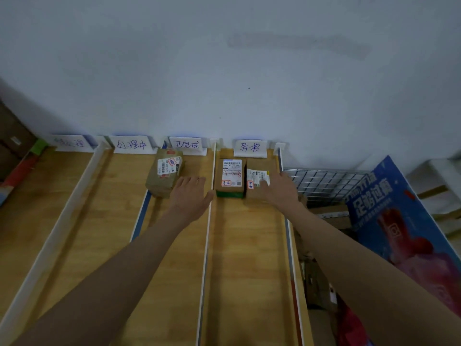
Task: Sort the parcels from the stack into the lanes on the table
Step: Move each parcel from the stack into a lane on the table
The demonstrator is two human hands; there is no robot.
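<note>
two hands reach over the tabletop (pixel 249 245). left hand (pixel 190 198) lies flat, fingers loose, near the tilted parcel (pixel 164 176). right hand (pixel 280 189) rests straight fingers on a box (pixel 257 182).

Three parcels lie at the far end of the lanes on the wooden counter (pixel 112 221). A brown paper-wrapped parcel (pixel 163 177) sits tilted in the third lane, its white label up. In the fourth lane a cardboard box (pixel 230 177) with a green base (labels and a red sticker on top) lies flat, touching a second labelled carton (pixel 257 182) to its right.
</note>
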